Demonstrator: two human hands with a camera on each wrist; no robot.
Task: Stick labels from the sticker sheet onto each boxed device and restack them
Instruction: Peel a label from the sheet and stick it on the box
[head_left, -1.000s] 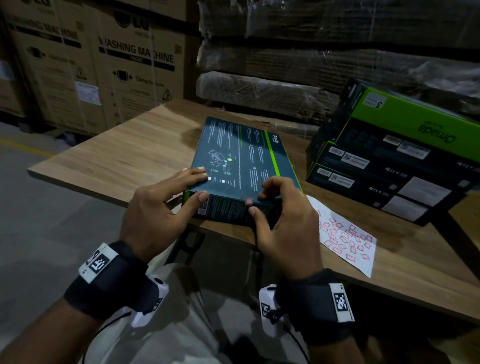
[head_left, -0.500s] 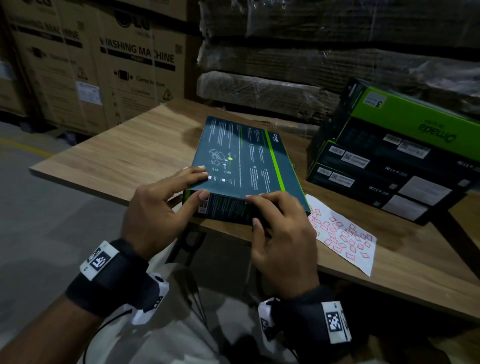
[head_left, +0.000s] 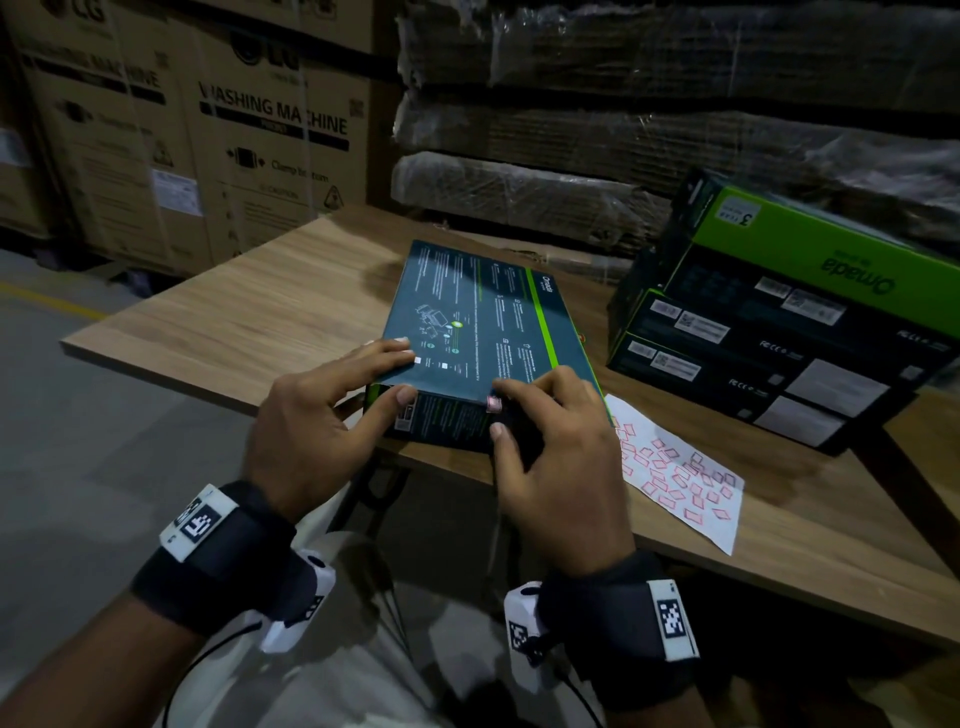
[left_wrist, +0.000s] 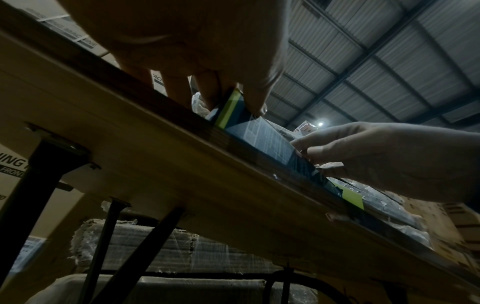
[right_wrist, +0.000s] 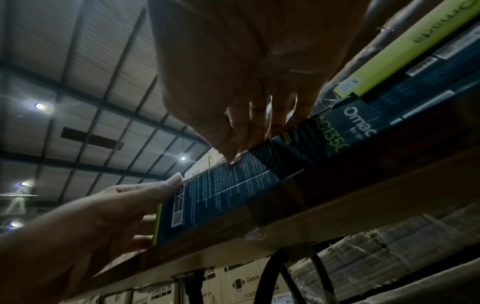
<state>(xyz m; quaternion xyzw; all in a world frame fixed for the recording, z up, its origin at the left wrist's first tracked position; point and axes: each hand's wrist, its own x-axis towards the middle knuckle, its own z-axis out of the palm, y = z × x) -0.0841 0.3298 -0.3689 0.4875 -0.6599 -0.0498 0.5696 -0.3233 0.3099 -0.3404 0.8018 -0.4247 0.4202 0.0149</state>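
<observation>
Label (head_left: 493, 404) sits at the near top edge of the box (head_left: 483, 322) on the table (head_left: 249, 322); left hand (head_left: 311, 431) pinches the corner steady, right hand (head_left: 550, 447), fingers curled, should rub it flat over the edge.

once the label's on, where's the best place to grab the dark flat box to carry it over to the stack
By its two long side edges, one hand from each side, probably. The dark flat box lies flat on the table, long and thin, its near end jutting past the table's edge. The left hand already holds the near left corner; the stack sits to the right.
</observation>
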